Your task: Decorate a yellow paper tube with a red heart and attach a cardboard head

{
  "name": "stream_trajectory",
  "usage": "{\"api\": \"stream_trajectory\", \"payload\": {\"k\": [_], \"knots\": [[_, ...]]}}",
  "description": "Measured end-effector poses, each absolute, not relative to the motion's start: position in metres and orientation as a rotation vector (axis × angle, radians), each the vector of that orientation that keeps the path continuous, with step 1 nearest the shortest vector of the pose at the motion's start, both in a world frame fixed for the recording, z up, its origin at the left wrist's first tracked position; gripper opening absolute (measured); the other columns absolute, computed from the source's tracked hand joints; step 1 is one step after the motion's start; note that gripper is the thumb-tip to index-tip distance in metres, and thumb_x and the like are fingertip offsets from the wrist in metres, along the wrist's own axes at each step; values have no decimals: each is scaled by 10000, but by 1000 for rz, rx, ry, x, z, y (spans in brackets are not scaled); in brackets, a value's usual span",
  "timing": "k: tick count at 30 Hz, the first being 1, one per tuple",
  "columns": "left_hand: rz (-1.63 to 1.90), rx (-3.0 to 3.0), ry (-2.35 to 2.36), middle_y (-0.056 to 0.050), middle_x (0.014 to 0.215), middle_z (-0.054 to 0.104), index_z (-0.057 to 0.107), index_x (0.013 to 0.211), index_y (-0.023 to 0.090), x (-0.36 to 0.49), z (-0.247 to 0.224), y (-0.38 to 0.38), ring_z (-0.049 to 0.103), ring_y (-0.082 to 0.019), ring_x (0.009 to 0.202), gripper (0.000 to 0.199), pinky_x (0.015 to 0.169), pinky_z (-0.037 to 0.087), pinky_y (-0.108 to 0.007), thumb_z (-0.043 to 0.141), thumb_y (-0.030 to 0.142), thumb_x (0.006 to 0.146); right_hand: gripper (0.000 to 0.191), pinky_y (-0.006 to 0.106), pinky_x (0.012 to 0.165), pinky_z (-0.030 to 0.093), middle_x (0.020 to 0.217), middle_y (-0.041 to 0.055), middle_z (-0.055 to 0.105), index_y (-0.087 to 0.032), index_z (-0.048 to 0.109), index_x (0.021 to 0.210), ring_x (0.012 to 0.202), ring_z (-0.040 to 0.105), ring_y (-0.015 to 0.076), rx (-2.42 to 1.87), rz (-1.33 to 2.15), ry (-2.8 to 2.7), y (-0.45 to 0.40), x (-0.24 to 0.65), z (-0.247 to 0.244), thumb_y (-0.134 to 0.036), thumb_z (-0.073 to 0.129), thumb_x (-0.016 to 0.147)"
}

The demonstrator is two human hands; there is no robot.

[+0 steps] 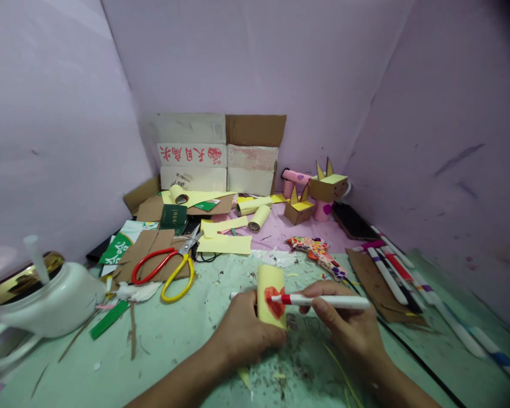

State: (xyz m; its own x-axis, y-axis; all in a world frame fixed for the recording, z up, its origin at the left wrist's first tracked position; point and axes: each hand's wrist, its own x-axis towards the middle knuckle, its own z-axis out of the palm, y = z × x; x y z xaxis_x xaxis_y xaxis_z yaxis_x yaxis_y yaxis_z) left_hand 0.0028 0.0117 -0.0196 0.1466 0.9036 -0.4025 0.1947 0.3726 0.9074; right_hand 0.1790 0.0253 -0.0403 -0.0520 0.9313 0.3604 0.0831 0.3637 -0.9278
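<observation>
My left hand [249, 328] is closed around the lower part of a yellow paper tube [264, 277], which stands nearly upright above the table. A red heart [275, 309] is drawn on the side of the tube facing me, with uneven strokes of colour inside it. In my right hand [352, 323] a white marker with a red end [318, 301] lies almost level, its tip touching the heart. A glue gun with a floral pattern [318, 252] rests on the table beyond my right hand, its black cord running down to the right.
Scissors with red and yellow handles [174, 269] lie at left, near a white mug [55, 303] with a straw. Several markers [386, 277] rest on cardboard at right. Yellow paper strips [225, 245], small tubes [259, 217] and cardboard box figures [300, 211] stand farther back.
</observation>
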Motion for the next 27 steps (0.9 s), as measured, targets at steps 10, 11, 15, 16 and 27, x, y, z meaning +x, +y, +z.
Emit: {"api": "stream_trajectory", "payload": {"k": [10,11,15,16,27], "knots": [[690,1183,1399,34,613,579,613,770,146,3,-18,11,474,-102,506,247,438,349,-209,665,124,529,252,284,507,469,606,51,700,-193,734,744,558,633,206,-977,925,-1475,24,179,-37,-423,658,811],[692,1186,1395,35,615,578,610,765,148,3,-19,11,473,-101,512,247,442,349,-208,666,121,527,252,282,503,458,603,46,695,-196,733,743,551,622,202,-993,916,-1437,24,178,-37,-429,660,808],[686,1195,1392,45,601,559,593,742,156,3,-19,12,450,-92,501,228,441,341,-207,659,114,529,190,274,489,431,605,30,692,-210,729,744,532,592,185,-1033,865,-1418,23,176,-37,-378,664,804],[686,1200,1391,45,597,557,590,740,158,3,-19,12,449,-93,498,222,440,340,-208,655,114,532,173,272,488,434,607,30,695,-210,731,749,534,595,186,-1031,867,-1444,24,177,-38,-362,666,803],[721,1205,1365,46,585,559,590,715,153,3,-18,11,452,-78,489,213,419,341,-185,652,94,520,144,269,499,458,632,41,707,-203,735,768,558,624,190,-998,862,-1496,25,180,-39,-326,672,808]]}}
